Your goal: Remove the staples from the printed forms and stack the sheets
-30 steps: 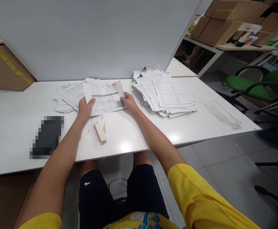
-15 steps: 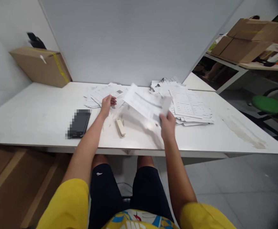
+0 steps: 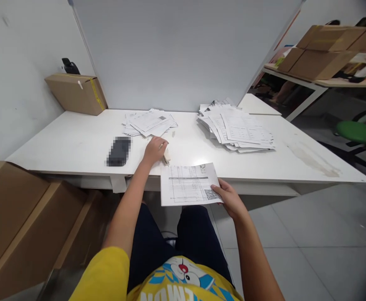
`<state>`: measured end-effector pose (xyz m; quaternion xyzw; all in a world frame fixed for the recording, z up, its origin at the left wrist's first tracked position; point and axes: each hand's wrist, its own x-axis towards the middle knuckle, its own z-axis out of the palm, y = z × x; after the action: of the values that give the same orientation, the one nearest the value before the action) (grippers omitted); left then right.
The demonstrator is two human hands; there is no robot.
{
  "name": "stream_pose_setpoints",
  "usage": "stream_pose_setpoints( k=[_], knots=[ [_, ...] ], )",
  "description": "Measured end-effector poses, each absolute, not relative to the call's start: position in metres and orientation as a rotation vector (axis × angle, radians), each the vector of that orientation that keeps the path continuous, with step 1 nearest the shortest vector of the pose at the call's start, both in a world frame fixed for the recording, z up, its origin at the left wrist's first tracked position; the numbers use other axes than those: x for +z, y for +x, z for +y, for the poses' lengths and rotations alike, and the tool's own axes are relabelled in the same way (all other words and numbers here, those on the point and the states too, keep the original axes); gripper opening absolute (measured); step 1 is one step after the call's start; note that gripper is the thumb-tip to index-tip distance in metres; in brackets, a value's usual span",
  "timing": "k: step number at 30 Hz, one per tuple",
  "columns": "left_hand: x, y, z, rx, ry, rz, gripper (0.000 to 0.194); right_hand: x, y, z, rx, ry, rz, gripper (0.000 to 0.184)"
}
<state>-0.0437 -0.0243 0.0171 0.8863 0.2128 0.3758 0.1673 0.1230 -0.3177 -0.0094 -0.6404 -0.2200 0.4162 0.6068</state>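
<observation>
My right hand pinches the right edge of a printed paper form, thumb on top near its QR code. The form is held roughly flat over the table's front edge, above my knees. On the tabletop, my left hand is closed over a cream stapler; its near end shows beside the fingers and the rest is covered. Just behind that hand lies a loose pile of printed papers. A larger, uneven stack of papers spreads out farther right.
A dark, pixelated flat device lies left of my left hand on the white table. A cardboard box stands at the back left against a grey partition. More cardboard is at lower left. A green chair stands at right.
My left hand let go of the form and moved down onto the stapler. My right hand drew the form off the tabletop area, toward my body. The view has turned left.
</observation>
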Motion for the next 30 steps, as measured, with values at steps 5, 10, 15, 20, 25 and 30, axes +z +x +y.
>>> stream_pose_setpoints(
  k=[5, 10, 15, 20, 25, 30],
  knots=[
    [0.010, -0.069, -0.060, 0.909, 2.556, 0.631, 0.029, -0.006, 0.137, -0.312, 0.889, -1.475, -0.500, 0.062],
    [0.011, -0.070, -0.060, 0.817, 2.418, 0.646, 0.030, -0.011, 0.143, -0.310, 0.869, -1.433, -0.489, 0.065],
    [0.014, -0.071, -0.057, 0.776, 2.347, 0.650, 0.029, -0.019, 0.137, -0.312, 0.857, -1.367, -0.456, 0.066],
    [0.016, -0.071, -0.057, 0.785, 2.356, 0.649, 0.029, -0.020, 0.129, -0.310, 0.851, -1.336, -0.433, 0.065],
    [0.015, -0.069, -0.056, 0.790, 2.379, 0.609, 0.029, -0.021, 0.126, -0.302, 0.880, -1.327, -0.447, 0.070],
    [0.019, -0.068, -0.059, 0.705, 2.367, 0.635, 0.029, -0.026, 0.127, -0.300, 0.881, -1.320, -0.459, 0.069]
  ],
)
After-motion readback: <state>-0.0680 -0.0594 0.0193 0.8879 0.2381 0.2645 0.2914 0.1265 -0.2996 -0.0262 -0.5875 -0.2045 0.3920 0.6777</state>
